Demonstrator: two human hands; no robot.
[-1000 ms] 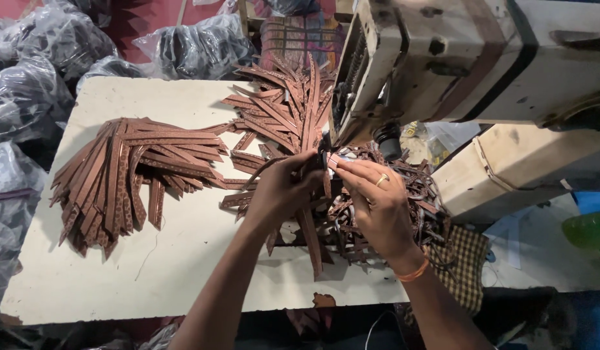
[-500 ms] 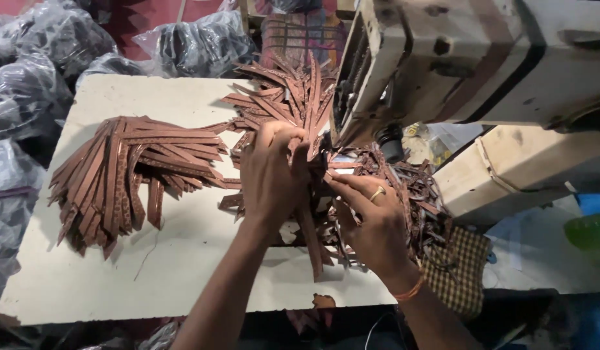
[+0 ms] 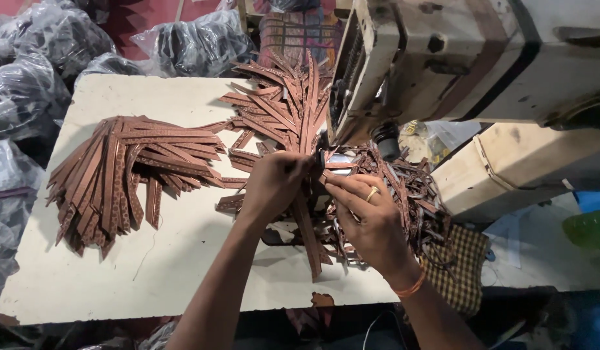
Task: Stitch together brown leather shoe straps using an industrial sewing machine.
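Under both hands (image 3: 326, 194), brown strap (image 3: 307, 227), pinched

Grey plastic-wrapped bundles (image 3: 27, 71) beyond table (image 3: 118, 285)

Two hands: left hand (image 3: 274, 185), right hand (image 3: 371, 220). One cream sewing machine (image 3: 468, 58). Brown patterned leather straps (image 3: 125, 168): too many to count.
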